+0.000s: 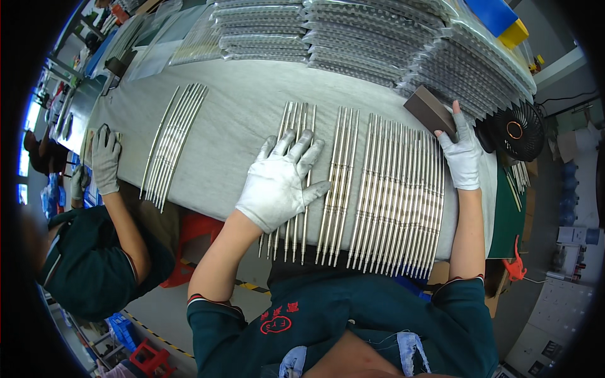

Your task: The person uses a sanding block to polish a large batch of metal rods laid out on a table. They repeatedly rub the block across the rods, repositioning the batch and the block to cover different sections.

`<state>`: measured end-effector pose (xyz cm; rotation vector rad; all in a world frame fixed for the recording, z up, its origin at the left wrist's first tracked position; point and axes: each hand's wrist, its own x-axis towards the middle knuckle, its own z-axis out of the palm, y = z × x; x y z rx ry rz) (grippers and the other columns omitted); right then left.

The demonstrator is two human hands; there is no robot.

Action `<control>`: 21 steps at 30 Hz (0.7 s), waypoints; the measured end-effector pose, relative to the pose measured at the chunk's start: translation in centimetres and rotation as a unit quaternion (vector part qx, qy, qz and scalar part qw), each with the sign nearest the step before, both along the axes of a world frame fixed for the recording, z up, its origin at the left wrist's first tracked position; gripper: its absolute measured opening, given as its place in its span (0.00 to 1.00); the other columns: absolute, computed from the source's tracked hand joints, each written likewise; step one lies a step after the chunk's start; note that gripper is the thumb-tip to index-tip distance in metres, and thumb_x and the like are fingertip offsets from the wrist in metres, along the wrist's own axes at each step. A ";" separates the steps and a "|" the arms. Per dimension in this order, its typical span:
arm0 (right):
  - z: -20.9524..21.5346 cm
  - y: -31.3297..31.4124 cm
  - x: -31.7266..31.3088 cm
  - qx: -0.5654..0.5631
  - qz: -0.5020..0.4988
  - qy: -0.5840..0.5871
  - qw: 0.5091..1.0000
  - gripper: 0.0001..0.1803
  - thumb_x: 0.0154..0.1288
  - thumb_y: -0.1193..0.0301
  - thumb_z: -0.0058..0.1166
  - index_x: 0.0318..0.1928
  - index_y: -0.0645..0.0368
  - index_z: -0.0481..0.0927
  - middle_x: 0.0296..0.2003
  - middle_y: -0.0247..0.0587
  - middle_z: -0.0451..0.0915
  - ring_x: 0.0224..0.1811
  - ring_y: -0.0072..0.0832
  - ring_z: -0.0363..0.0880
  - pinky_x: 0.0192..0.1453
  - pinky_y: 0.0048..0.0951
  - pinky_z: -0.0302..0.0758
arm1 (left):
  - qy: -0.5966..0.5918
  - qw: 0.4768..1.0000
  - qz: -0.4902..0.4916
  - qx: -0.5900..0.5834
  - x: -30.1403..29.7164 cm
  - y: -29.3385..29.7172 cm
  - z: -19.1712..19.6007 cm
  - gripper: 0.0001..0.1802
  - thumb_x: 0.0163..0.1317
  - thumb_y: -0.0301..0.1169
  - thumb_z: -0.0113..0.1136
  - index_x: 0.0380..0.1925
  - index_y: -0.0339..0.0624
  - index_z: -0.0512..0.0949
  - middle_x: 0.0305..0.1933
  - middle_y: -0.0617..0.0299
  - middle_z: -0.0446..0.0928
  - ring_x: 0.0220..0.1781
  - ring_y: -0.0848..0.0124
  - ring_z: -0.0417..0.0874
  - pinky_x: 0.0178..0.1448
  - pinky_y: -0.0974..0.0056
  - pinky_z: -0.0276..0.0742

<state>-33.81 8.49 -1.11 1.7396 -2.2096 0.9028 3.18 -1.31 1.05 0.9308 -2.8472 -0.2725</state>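
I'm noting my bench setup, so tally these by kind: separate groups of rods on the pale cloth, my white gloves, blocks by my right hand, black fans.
Groups of silver rods, set apart by gaps: 4
Your white gloves: 2
Dark brown block: 1
Black fan: 1
Total: 8

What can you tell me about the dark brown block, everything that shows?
The block is a long, rectangular solid with straight edges and plain, matte, dark brown faces; its material is unclear. It looks whole and lies slanted, its right end nearer the person. It is at the far right of the table, between the rods and the wrapped stacks. The right hand appears to grip its right end between thumb and index finger. Whether it touches the rods is unclear.
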 end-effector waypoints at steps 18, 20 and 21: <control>0.2 -0.2 -1.0 0.031 0.009 -0.020 0.999 0.37 0.59 0.65 0.68 0.70 0.33 0.71 0.49 0.42 0.86 0.41 0.34 0.87 0.48 0.31 0.80 | -0.019 0.999 0.033 -0.038 2.1 -0.9 0.8 0.43 0.61 0.61 0.56 0.69 0.45 0.66 0.73 0.46 0.65 0.75 0.47 0.63 0.77 0.44 0.56; 1.6 -0.5 1.2 0.033 0.031 -0.141 0.989 0.35 0.63 0.70 0.66 0.70 0.40 0.71 0.54 0.43 0.84 0.42 0.26 0.87 0.51 0.26 0.80 | -0.031 0.999 0.026 -0.024 0.3 -0.4 0.9 0.49 0.57 0.65 0.57 0.69 0.40 0.65 0.72 0.46 0.66 0.75 0.49 0.64 0.78 0.45 0.54; 2.2 -0.8 2.2 0.010 0.067 -0.188 0.980 0.34 0.64 0.72 0.65 0.70 0.42 0.71 0.55 0.42 0.84 0.42 0.24 0.87 0.52 0.25 0.80 | -0.039 0.999 0.019 -0.025 -0.6 -0.3 1.0 0.50 0.57 0.65 0.57 0.69 0.39 0.65 0.72 0.46 0.66 0.75 0.49 0.64 0.78 0.46 0.54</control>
